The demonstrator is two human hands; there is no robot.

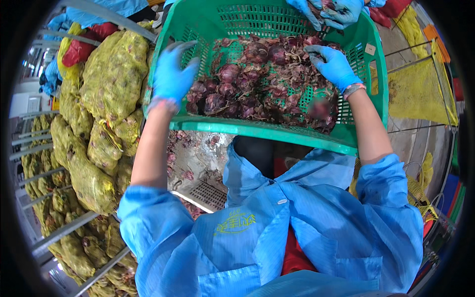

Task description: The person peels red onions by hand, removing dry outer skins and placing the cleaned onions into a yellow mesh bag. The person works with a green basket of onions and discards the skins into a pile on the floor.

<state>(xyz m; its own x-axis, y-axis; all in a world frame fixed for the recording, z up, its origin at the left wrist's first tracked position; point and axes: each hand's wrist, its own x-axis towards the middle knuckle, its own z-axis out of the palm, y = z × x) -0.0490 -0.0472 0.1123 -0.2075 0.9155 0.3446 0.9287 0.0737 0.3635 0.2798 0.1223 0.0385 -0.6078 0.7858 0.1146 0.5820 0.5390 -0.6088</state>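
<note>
Before me is a green plastic crate (259, 128) with red onions (229, 73) and loose onion skins (282, 80) spread over its slotted bottom. My left hand (172, 72), in a blue glove, is at the crate's left side with its fingers apart and nothing in them. Over the right part of the crate, my right hand (332, 67), also gloved in blue, reaches toward the skins and onions. Its thumb and fingers are apart, with no onion visible between them. Whether its fingertips touch the skins I cannot tell.
A co-worker's gloved hands (339, 15) hold an onion over the crate's far right corner. Stacked yellow mesh sacks (113, 74) fill the left, beside metal rails (74, 230). A yellow mesh bag (419, 92) hangs on a frame at right. Skins and a slotted panel (207, 193) lie below the crate.
</note>
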